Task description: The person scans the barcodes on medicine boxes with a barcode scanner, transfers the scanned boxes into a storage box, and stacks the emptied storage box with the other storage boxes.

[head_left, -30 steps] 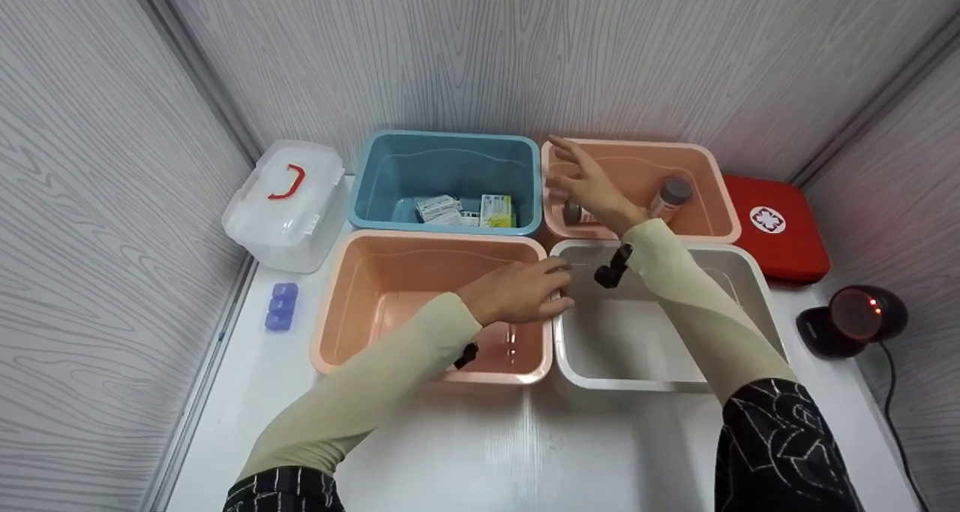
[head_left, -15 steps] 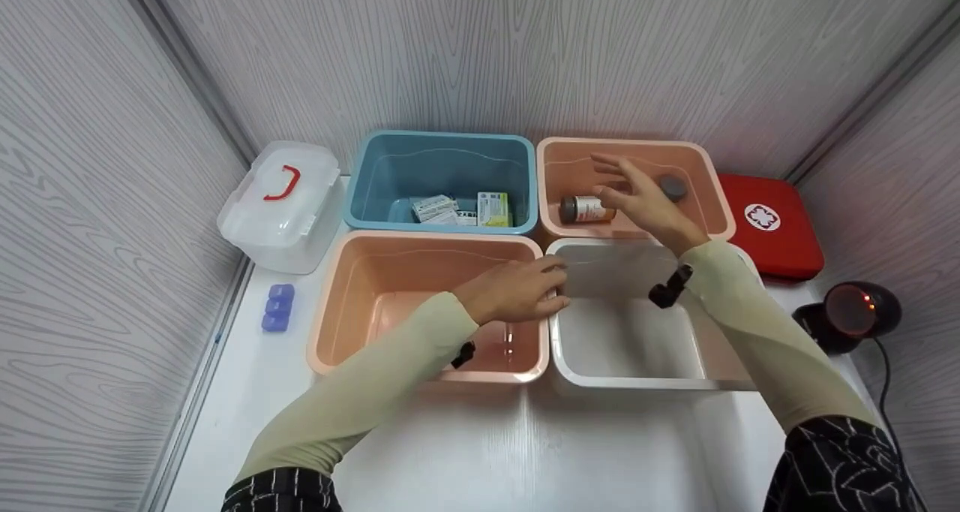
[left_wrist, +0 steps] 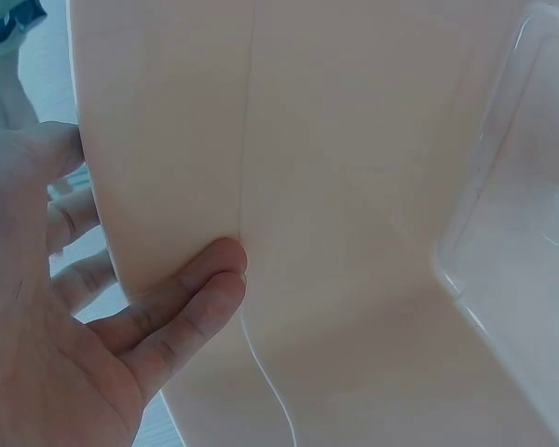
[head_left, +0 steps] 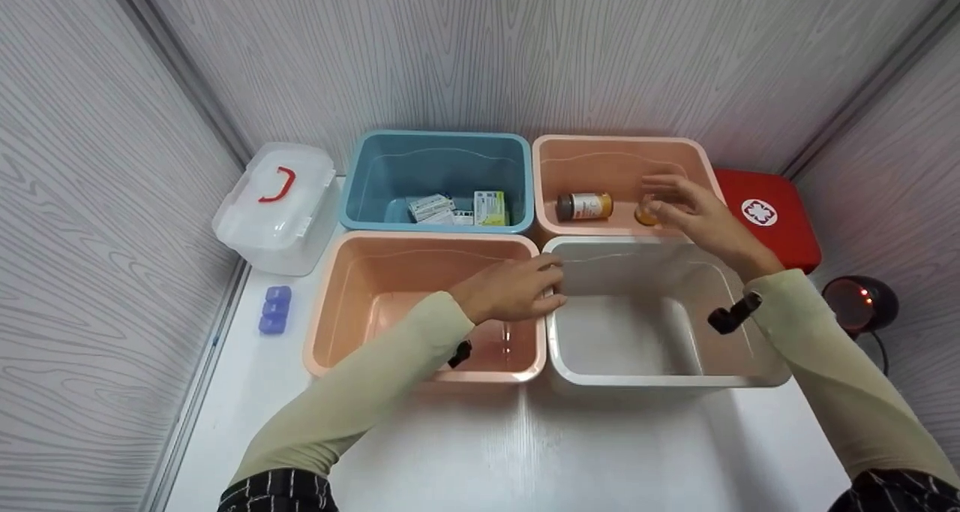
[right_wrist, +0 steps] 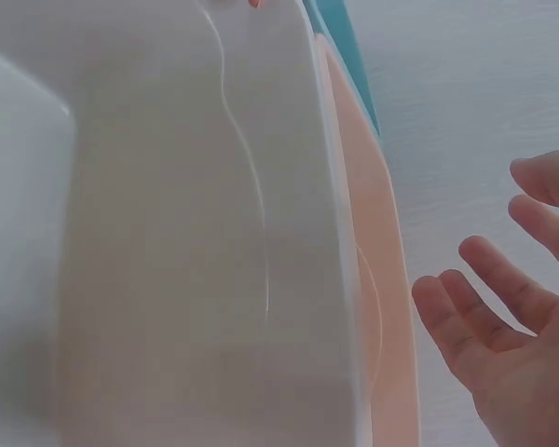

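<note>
My left hand (head_left: 514, 288) lies over the right rim of the front peach bin (head_left: 313, 339), where it meets the white bin (head_left: 675, 381). In the left wrist view, the fingers (left_wrist: 200, 307) are loosely bent on either side of the rim. My right hand (head_left: 697, 215), fingers spread, hovers over the right side of the rear peach bin (head_left: 619, 143); the right wrist view shows nothing in it. An amber bottle (head_left: 586, 206) with a dark cap lies on its side in that bin. Partly hidden by the right hand is another amber bottle (head_left: 643, 213).
A blue bin (head_left: 442, 135) at back left holds several medicine boxes (head_left: 490, 208). Further left stand a clear lidded box (head_left: 274, 197) with a red handle and a small purple pill case (head_left: 275, 309). On the right are a red first-aid case (head_left: 772, 219) and a black scanner (head_left: 862, 302).
My right hand has moved right and toward me, from the rear peach bin's left side to its right side, uncovering the lying bottle. The left hand has stayed at the rim.
</note>
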Tool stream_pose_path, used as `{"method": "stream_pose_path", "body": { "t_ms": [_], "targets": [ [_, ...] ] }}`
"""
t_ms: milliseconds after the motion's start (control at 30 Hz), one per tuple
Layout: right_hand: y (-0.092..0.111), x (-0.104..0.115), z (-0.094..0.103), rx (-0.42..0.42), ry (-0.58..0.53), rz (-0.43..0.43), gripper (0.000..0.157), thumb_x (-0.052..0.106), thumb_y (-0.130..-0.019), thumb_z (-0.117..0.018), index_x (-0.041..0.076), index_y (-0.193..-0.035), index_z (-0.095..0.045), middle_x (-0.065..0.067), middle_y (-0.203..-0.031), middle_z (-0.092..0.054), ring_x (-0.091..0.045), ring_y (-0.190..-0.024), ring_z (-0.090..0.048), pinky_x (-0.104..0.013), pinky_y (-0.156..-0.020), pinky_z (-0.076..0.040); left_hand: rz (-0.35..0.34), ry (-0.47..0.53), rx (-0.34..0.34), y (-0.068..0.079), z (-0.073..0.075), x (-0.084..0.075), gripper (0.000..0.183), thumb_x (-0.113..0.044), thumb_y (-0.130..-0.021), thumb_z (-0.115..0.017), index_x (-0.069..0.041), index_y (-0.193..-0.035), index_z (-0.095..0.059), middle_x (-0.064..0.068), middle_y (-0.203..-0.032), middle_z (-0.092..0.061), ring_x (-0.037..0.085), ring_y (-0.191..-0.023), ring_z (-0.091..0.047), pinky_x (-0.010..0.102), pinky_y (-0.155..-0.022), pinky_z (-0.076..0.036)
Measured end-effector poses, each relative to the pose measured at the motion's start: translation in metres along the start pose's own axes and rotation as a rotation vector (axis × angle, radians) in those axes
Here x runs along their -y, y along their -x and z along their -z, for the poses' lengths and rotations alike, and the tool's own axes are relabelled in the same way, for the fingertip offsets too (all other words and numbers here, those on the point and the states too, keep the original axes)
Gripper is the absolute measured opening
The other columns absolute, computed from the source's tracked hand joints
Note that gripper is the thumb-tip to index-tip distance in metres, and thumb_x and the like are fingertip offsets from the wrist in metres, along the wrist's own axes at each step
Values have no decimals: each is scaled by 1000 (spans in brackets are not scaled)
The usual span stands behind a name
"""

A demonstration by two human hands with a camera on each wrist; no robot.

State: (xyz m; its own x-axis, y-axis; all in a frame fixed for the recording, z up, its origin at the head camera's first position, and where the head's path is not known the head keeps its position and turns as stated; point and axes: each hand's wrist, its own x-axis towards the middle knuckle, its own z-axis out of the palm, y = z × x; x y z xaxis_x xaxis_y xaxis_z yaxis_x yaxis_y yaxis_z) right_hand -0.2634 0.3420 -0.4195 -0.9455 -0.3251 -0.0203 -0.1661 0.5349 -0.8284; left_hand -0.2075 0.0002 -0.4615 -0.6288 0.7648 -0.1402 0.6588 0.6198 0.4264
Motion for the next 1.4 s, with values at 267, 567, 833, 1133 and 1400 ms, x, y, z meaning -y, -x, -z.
{"method": "stream_pose_path", "body": {
  "t_ms": [267, 567, 833, 1133, 1400],
  "targets": [
    [48, -18, 25, -11, 166, -25, 53, 28, -112, -63, 19, -162, -50, -11, -161, -56, -26, -141, -55, -26, -109, -44, 13, 4, 12, 0, 0, 0, 37, -43, -114, -51, -18, -138, -64, 6, -166, -47, 22, -121, -63, 38, -107, -57],
    [108, -44, 51, -146, 115, -55, 58, 22, -110, -66, 20, -165, -46, -3, -156, -58, -1, -129, -60, -13, -90, -55, 9, 10, -4, 1, 1, -1, 33, -44, -113, -52, -19, -132, -65, 6, -172, -41, 22, -114, -66, 39, -99, -58],
    [149, -68, 54, -224, 31, -109, 58, 20, -110, -66, 21, -165, -46, 12, -153, -59, 2, -134, -54, -6, -99, -43, 83, 26, -42, 2, 5, -4, 48, -47, -111, -56, -22, -153, -59, 6, -182, -17, 25, -118, -69, 41, -99, -60],
    [190, -92, 49, -145, -45, -101, 65, 11, -112, -61, 20, -171, -36, 17, -144, -58, 6, -119, -66, -20, -87, -61, 193, -112, -177, -7, 17, -7, 44, -38, -113, -57, -19, -152, -60, 7, -151, -64, 28, -134, -60, 45, -114, -51],
    [204, -103, 39, -63, -34, -232, 68, 21, -112, -63, 21, -173, -32, 12, -130, -60, -1, -110, -68, -29, -85, -63, 258, -31, -265, -22, 21, -8, 37, -25, -110, -64, -11, -143, -67, 9, -120, -80, 23, -100, -75, 39, -88, -63]
  ]
}}
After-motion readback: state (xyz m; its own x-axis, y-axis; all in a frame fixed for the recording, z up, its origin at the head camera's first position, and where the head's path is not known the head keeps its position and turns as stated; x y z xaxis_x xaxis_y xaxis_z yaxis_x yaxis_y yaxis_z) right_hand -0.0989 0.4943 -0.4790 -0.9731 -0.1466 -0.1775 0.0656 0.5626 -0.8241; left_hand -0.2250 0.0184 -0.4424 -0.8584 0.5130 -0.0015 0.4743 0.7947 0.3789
